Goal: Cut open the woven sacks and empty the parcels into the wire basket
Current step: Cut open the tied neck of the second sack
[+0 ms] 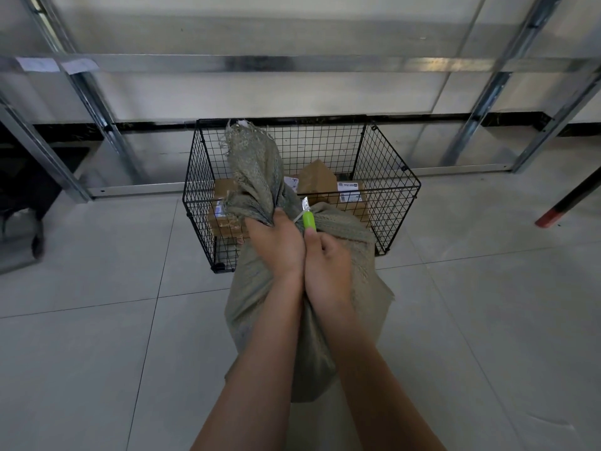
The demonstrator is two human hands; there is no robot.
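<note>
Pale floor tiles (130, 255) carry the woven sack (250, 314). The left grip (276, 245) clenches its gathered neck, and the right grip (328, 265) is closed round a green cutter (309, 220) at that neck. Just beyond both stands the wire basket (383, 177) holding parcels (317, 177).

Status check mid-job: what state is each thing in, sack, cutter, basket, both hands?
Woven sack: standing on the floor, bulging, neck bunched shut.
Cutter: blade out, tip at the sack's neck.
Wire basket: open-topped, several cardboard parcels inside.
Left hand: grips the bunched neck.
Right hand: grips the cutter's green handle.
</note>
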